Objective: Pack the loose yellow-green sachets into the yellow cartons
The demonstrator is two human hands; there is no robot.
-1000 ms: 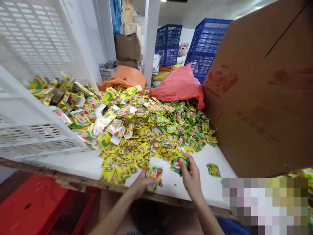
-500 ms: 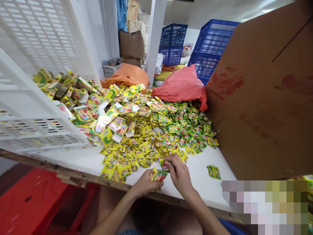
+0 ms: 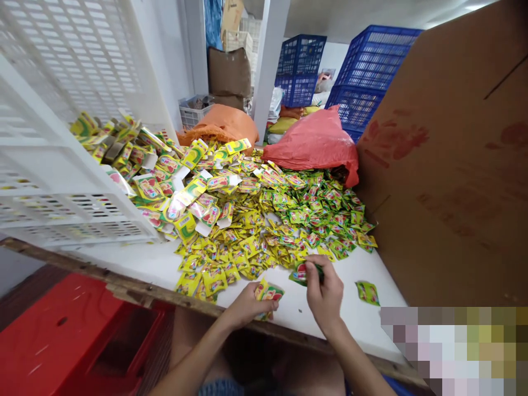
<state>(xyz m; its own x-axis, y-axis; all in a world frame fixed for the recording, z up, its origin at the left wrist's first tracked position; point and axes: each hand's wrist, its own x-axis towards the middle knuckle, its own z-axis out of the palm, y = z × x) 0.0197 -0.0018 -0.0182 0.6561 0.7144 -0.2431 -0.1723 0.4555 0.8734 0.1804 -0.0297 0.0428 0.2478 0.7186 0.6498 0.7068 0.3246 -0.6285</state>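
My left hand (image 3: 244,306) is closed around a small yellow, red and green printed candy box (image 3: 269,292) over the table's front edge. To its right, my right hand (image 3: 325,291) pinches a green candy packet (image 3: 298,273) with a red print between thumb and fingers, just above the white tabletop. The packet and the box are apart. Beyond my hands lies a heap of yellow packets (image 3: 214,278), with green packets (image 3: 313,206) to its right. Small printed boxes (image 3: 192,192), some with open flaps, are piled on the left.
A tipped white crate (image 3: 61,181) stands at left, a large cardboard box (image 3: 445,165) at right. Behind the heap are an orange sack (image 3: 223,122) and a red bag (image 3: 315,140). One loose green packet (image 3: 367,293) lies at right. A red stool (image 3: 70,335) is below left.
My right hand has moved right, away from the left hand, with the green packet in its fingers. My left hand still grips the box. The view has shifted slightly.
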